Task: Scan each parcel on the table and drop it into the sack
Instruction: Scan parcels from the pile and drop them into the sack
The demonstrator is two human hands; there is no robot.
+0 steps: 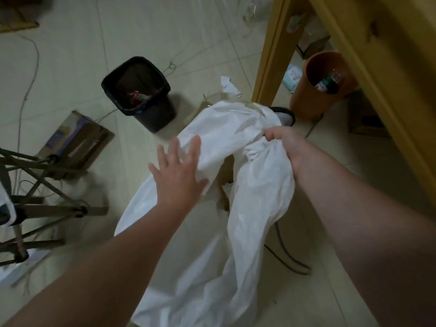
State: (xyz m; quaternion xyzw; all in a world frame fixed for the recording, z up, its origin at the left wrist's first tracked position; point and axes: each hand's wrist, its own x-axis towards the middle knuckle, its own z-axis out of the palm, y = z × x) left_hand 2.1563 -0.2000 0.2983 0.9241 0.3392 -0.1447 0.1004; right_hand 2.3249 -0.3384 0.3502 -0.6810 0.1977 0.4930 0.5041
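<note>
A large white sack [212, 244] lies crumpled on the tiled floor in the middle of the view. My right hand [286, 145] grips a bunched fold of its rim on the right side. My left hand [179, 175], fingers spread and straight, is at the sack's left edge, over the opening. Inside the mouth a brown cardboard parcel [225, 178] shows partly, mostly hidden by the fabric.
A black bin [141, 95] stands behind the sack. An orange bucket [313, 95] sits under the wooden table [377, 67] at right, whose leg [271, 57] is close to the sack. A flattened box [75, 142] and a wooden rack [35, 208] are at left. Cables lie on the floor.
</note>
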